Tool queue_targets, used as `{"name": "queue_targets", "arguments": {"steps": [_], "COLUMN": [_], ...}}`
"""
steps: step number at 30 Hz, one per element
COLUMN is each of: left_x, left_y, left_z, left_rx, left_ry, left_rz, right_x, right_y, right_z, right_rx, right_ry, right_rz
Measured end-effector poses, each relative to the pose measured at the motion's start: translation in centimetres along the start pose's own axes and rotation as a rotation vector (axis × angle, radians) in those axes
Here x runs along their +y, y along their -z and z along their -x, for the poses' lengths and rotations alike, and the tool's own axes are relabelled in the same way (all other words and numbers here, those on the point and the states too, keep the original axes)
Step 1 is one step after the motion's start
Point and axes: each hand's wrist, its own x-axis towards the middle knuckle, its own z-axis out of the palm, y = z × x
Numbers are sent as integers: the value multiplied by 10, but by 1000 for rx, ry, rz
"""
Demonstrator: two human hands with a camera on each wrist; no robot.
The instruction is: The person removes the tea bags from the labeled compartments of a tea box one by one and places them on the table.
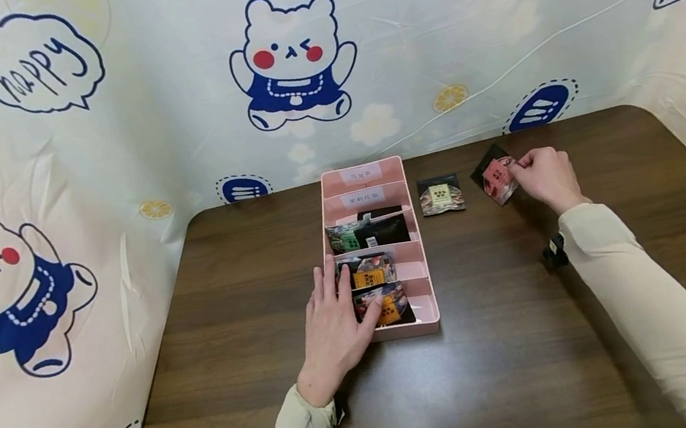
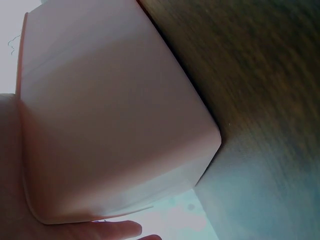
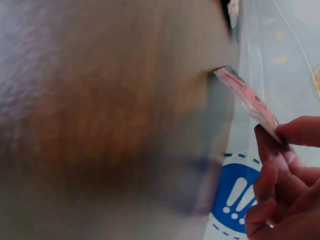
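My right hand (image 1: pixel 547 177) pinches a black tea packet with a pink-red label (image 1: pixel 497 175) by its edge, between thumb and fingertip; the right wrist view shows this packet (image 3: pixel 250 97) edge-on, tilted. At the middle of the table is a pink divided box (image 1: pixel 424 309). My left hand (image 1: pixel 335 324) rests over its left rim with fingers extended, the thumb over packets with orange labels (image 1: pixel 391 312) in the front compartment. Another orange-labelled packet (image 1: pixel 368 273) lies in the compartment behind. Further back, green-labelled packets (image 1: pixel 350 241) fill a third one.
A packet with a pale yellow label (image 1: pixel 441 195) lies flat on the brown table (image 1: pixel 506 367) between the box and my right hand. White paper labels (image 1: pixel 368 197) with handwriting mark the box's rear dividers. A printed curtain (image 1: pixel 182 119) hangs behind the table.
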Motion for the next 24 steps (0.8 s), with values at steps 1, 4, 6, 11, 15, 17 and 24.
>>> {"name": "queue_targets", "arguments": {"steps": [1,4,6,11,15,17,24], "left_x": [0,1,1,1,1,1,0], "left_y": [0,0,0,1,0,0,0], "left_z": [0,0,0,0,0,0,0], "left_rx": [-1,-5,-9,-8,-11,-12,-2], "left_ry": [0,4,6,5,6,8,0], "left_rz": [0,2,2,2,2,3,5], "right_x": [2,6,7,8,10,10,11], "right_y": [0,0,1,2,0,0,0], "right_z": [1,3,5,7,7,6,5], "right_rx": [-10,-38,-59,-99,-153,-187,-251], "right_ry": [-13,-48,-71,-99,-121,-128,-139], "right_rz": [12,58,82,128,186,213,260]}}
